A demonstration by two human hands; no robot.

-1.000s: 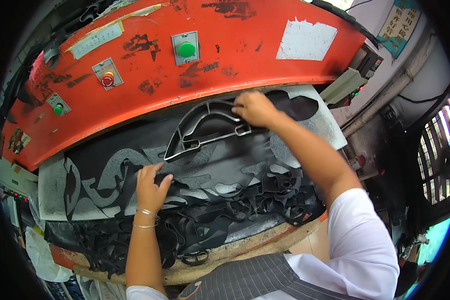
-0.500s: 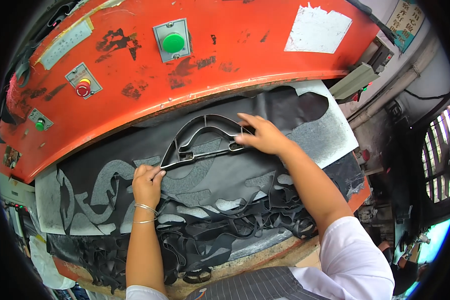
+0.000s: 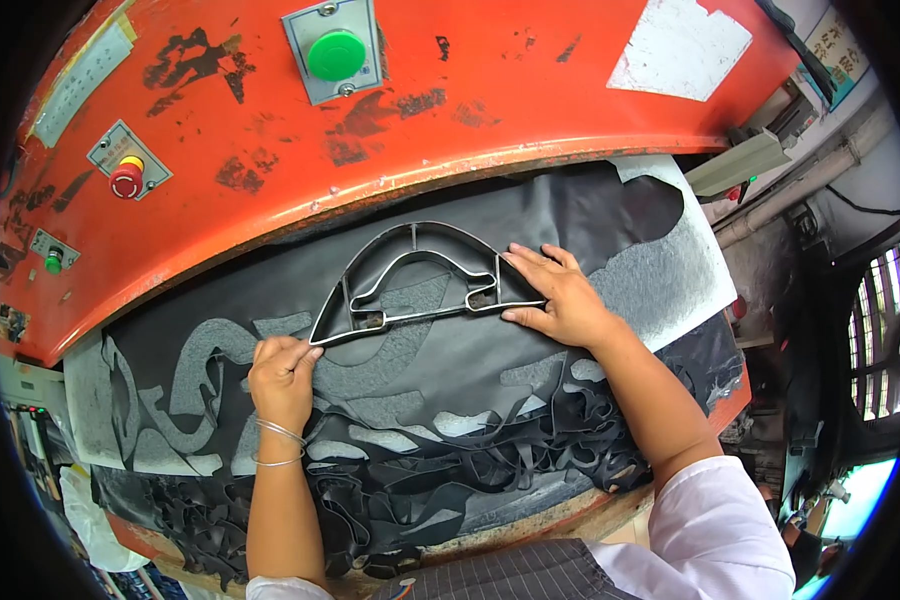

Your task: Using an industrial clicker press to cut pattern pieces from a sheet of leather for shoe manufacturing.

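Observation:
A crescent-shaped steel cutting die [image 3: 415, 237], with a curved inner wall and short cross braces, lies on a sheet of black leather [image 3: 475, 352]. At its left tip, my left hand [image 3: 282, 378] pinches the metal edge between thumb and fingers. My right hand [image 3: 570, 302] grips the opposite tip, thumb on the near side and fingers on the far side. Shaped holes in the leather show the grey, speckled board [image 3: 678, 272] beneath; one lies partly inside the die's outline.
Behind the leather stands an orange press beam [image 3: 410, 130] with a large green button [image 3: 336, 55], a red stop button [image 3: 127, 177] and a small green button [image 3: 54, 261]. Tangled black leather scraps [image 3: 390, 500] pile along the near edge. A wall pipe [image 3: 820, 185] runs at the right.
My right hand has shifted from above the die's right part to its right tip, its thumb now on the near side. My left hand stays at the left tip. The view has shifted slightly.

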